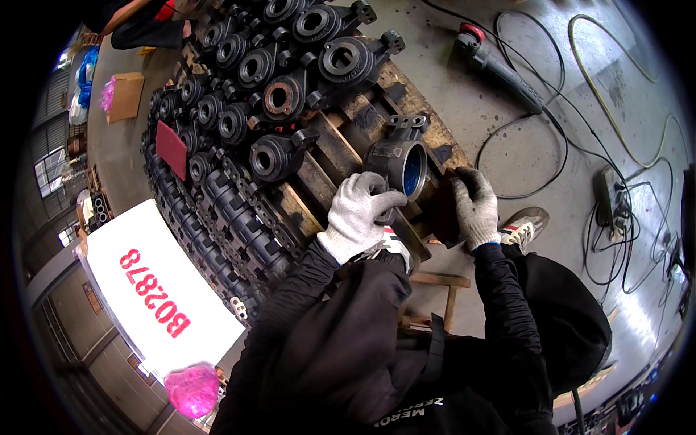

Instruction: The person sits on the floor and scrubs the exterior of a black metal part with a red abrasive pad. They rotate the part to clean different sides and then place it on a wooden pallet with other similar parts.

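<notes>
A black cast metal housing (pixel 386 159) lies on the wooden pallet in front of me. Its machined round opening faces right and is blue inside, and a flange with holes points away from me. My left hand (pixel 357 216), in a grey-white knit glove, is closed on the near end of this casting, its fingers curled around a dark protruding part. To the right, my right hand (pixel 475 209), gloved alike, pinches the edge of a dark reddish-brown sheet (pixel 442 212) that hangs beside the casting. The sheet's lower part is in shadow.
Many black castings (pixel 255 67) crowd the wooden pallet (pixel 428 119), with a red sheet (pixel 171 148) on them. An angle grinder (pixel 500 72) and coiled cables lie on the floor at right, near a power strip (pixel 610 196). A white board (pixel 159 283) stands left. A person's arm (pixel 125 14) shows far left.
</notes>
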A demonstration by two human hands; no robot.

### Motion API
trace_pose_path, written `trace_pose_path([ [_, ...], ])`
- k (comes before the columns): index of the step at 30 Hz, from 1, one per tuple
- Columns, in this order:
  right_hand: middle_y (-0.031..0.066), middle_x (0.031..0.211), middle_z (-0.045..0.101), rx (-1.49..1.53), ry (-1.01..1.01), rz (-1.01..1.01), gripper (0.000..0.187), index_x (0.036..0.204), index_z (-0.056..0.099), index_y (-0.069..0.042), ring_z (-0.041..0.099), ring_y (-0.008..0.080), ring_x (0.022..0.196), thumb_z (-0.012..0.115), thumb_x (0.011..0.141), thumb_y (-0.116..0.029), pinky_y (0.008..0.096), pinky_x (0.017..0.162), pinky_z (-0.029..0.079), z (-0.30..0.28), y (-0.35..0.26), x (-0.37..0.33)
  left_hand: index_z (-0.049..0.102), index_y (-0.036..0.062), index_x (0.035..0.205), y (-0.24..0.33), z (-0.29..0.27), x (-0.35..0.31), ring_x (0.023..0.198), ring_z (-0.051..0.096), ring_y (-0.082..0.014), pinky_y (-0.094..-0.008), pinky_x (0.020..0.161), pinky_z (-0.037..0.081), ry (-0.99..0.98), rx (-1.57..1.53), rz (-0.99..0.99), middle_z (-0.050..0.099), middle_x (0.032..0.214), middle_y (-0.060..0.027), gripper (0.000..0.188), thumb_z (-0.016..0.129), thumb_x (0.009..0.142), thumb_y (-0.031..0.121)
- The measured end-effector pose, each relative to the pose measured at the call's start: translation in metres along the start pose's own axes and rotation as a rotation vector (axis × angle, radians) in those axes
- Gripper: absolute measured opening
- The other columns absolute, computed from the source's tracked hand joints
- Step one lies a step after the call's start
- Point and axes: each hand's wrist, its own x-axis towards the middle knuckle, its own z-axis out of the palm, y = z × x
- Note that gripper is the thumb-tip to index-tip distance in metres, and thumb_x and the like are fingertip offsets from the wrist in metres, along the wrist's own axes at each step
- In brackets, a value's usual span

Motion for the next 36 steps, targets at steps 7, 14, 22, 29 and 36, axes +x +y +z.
trace_pose_path([
  [7,0.0157,0.116,0.072,-0.112,0.068,-0.042,0.023,0.120,0.073,-0.001,0.069,0.0277,0.110,0.070,0.099,-0.009,0.0358,0.101,0.053,-0.016,0.004,0.000,0.065,0.0160,0.130,-0.013,-0.003,-0.010,0.111,0.064,-0.0368,-0.0466,0.092,0.057,0.060,-0.098,0.018,0.059,0.122,-0.0135,0.064,0.089,0.070,0.010],
  [14,0.0168,0.121,0.071,-0.212,0.155,-0.048,0.023,0.120,0.076,-0.005,0.069,0.0305,0.115,0.071,0.098,-0.012,0.0382,0.101,0.053,-0.020,0.008,-0.004,0.047,0.0080,0.149,0.001,-0.023,-0.018,0.125,0.060,-0.0344,-0.0435,0.098,0.058,0.004,-0.345,-0.281,0.049,0.143,-0.0199,0.094,0.094,0.068,0.014],
  [22,0.0193,0.119,0.072,-0.228,0.258,-0.155,0.020,0.115,0.077,-0.003,0.070,0.0328,0.111,0.071,0.099,-0.014,0.0384,0.099,0.054,-0.033,-0.002,-0.001,0.039,0.0041,0.153,-0.001,-0.005,-0.010,0.136,0.051,-0.0442,-0.0501,0.114,0.048,-0.018,-0.265,-0.358,0.045,0.148,-0.0249,0.105,0.098,0.072,0.034],
  [29,0.0153,0.115,0.071,-0.032,0.306,-0.094,0.019,0.113,0.074,0.002,0.070,0.0263,0.106,0.074,0.098,-0.011,0.0354,0.095,0.054,-0.035,-0.017,0.001,0.046,0.0023,0.149,0.005,-0.029,-0.005,0.134,0.054,-0.0371,-0.0443,0.108,0.054,0.063,-0.216,-0.254,0.052,0.139,-0.0195,0.084,0.091,0.079,0.018],
  [36,0.0085,0.110,0.071,0.047,0.284,-0.105,0.014,0.111,0.074,0.002,0.070,0.0183,0.099,0.072,0.099,-0.006,0.0310,0.091,0.056,-0.044,-0.022,0.004,0.055,0.0048,0.142,0.017,-0.028,0.000,0.131,0.058,-0.0377,-0.0464,0.111,0.049,0.113,-0.213,-0.230,0.058,0.136,-0.0171,0.074,0.090,0.080,0.024],
])
